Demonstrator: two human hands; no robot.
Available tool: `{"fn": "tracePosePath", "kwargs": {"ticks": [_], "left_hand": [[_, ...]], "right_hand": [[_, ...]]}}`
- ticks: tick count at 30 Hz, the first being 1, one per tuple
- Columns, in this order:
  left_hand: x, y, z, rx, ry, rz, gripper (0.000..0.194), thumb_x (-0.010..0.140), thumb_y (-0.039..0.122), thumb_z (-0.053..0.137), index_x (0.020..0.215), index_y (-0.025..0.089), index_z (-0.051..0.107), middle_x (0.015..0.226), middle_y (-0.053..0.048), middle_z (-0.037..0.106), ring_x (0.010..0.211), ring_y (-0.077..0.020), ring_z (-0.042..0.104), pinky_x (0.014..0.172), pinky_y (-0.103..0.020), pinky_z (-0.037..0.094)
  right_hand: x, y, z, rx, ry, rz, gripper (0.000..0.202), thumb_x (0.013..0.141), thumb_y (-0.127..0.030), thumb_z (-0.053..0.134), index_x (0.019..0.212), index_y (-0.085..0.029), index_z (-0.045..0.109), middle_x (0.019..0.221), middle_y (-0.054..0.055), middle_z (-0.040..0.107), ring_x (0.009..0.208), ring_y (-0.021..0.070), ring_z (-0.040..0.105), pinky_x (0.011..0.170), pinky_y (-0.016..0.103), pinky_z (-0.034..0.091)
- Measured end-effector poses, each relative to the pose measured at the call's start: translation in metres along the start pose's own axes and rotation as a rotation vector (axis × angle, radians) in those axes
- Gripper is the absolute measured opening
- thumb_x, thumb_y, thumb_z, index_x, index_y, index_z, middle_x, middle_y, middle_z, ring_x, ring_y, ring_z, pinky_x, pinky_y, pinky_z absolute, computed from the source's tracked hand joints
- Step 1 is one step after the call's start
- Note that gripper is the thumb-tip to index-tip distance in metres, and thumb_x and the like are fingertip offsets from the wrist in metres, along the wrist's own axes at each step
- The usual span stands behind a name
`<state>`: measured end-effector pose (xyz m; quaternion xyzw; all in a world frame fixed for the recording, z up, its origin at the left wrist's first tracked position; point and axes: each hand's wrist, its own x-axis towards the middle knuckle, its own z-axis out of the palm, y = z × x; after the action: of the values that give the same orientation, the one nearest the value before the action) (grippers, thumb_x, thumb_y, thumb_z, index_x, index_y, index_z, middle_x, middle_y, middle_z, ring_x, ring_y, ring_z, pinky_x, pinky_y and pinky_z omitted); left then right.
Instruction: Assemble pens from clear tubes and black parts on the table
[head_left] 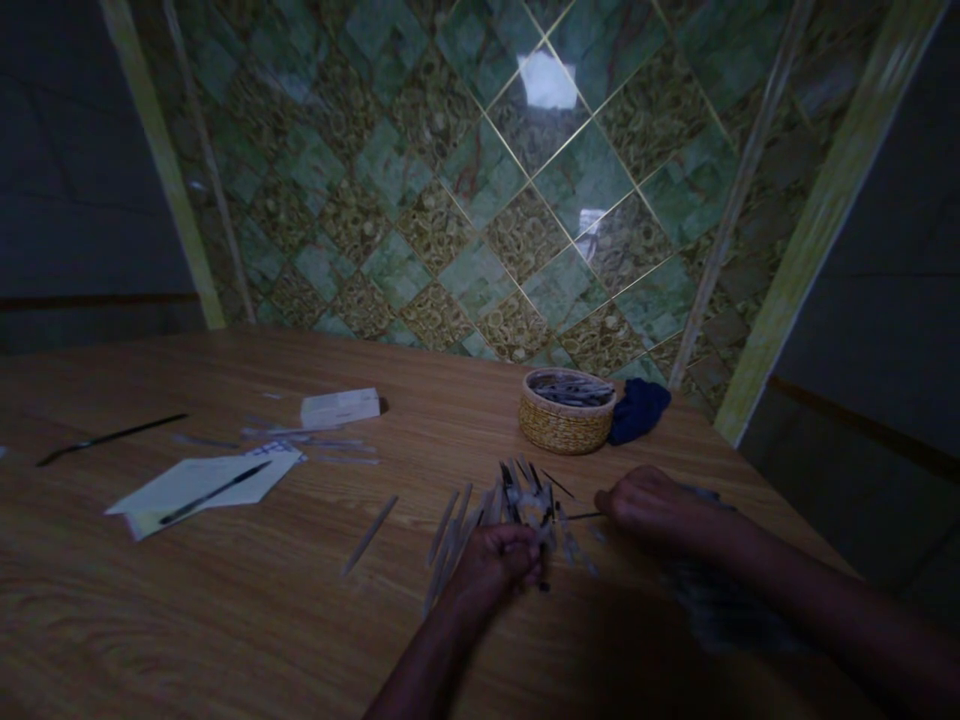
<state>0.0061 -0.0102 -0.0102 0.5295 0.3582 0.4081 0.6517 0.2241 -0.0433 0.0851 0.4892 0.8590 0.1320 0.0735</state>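
Note:
My left hand (501, 560) is closed, its fingers curled together beside a cluster of pale and dark strips (517, 490). What it grips is too dim to make out. A crumpled whitish piece (534, 508) shows just beyond its fingertips. To the right, my right hand (645, 505) pinches one end of a thin dark stick (583, 516), which points left toward the cluster. Several loose pale strips (450, 530) lie on the wooden table just left of my left hand, and a few small ones lie between the hands.
A woven basket (566, 428) full of strips stands at the back, with dark blue cloth (639, 408) beside it. Leftward lie a white box (341, 407), paper (180, 482) with a pen (216, 493), and a long dark rod (112, 437). Dark blurred pieces (727, 610) lie under my right forearm.

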Motion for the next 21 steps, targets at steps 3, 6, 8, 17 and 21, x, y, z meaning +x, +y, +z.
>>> {"fn": "tracePosePath", "kwargs": {"ticks": [3, 6, 8, 17, 21], "left_hand": [[-0.002, 0.002, 0.002, -0.009, -0.001, 0.008, 0.006, 0.067, 0.020, 0.067, 0.066, 0.017, 0.072, 0.051, -0.001, 0.062, 0.046, -0.0123, 0.049, 0.048, -0.024, 0.031], [-0.001, -0.001, 0.002, -0.021, -0.005, -0.001, 0.006, 0.067, 0.020, 0.066, 0.065, 0.017, 0.071, 0.048, -0.001, 0.060, 0.044, -0.0117, 0.048, 0.049, -0.024, 0.031], [0.001, -0.004, 0.001, -0.020, -0.008, -0.009, 0.007, 0.067, 0.022, 0.067, 0.064, 0.016, 0.070, 0.049, -0.001, 0.060, 0.045, -0.0119, 0.048, 0.050, -0.024, 0.032], [0.003, -0.008, -0.009, 0.086, -0.178, -0.056, 0.022, 0.064, 0.034, 0.073, 0.066, 0.013, 0.068, 0.051, -0.001, 0.063, 0.046, -0.0110, 0.051, 0.050, -0.023, 0.034], [0.005, -0.012, -0.010, 0.024, -0.169, -0.069, 0.024, 0.064, 0.035, 0.075, 0.075, 0.015, 0.068, 0.053, -0.001, 0.066, 0.045, -0.0117, 0.055, 0.045, -0.021, 0.031]], "right_hand": [[-0.001, -0.002, -0.001, -0.015, 0.035, -0.048, 0.024, 0.078, -0.002, 0.045, 0.083, -0.013, 0.065, 0.073, 0.012, 0.068, 0.069, 0.0224, 0.063, 0.061, 0.030, 0.036], [0.000, -0.004, -0.001, 0.006, 0.058, -0.062, 0.023, 0.078, -0.002, 0.046, 0.080, -0.014, 0.066, 0.073, 0.012, 0.069, 0.068, 0.0212, 0.063, 0.062, 0.030, 0.035], [0.001, -0.005, 0.000, 0.012, 0.058, -0.079, 0.021, 0.078, -0.002, 0.048, 0.079, -0.013, 0.066, 0.073, 0.012, 0.069, 0.068, 0.0201, 0.063, 0.061, 0.029, 0.034], [0.010, -0.013, -0.005, -0.147, 0.044, -0.250, 0.015, 0.078, -0.002, 0.051, 0.076, -0.015, 0.059, 0.065, 0.005, 0.066, 0.060, 0.0166, 0.061, 0.053, 0.026, 0.030], [0.015, -0.028, -0.009, -0.174, 0.149, -0.299, 0.014, 0.082, -0.005, 0.049, 0.076, -0.015, 0.056, 0.065, 0.006, 0.063, 0.058, 0.0153, 0.057, 0.051, 0.026, 0.027]]}}
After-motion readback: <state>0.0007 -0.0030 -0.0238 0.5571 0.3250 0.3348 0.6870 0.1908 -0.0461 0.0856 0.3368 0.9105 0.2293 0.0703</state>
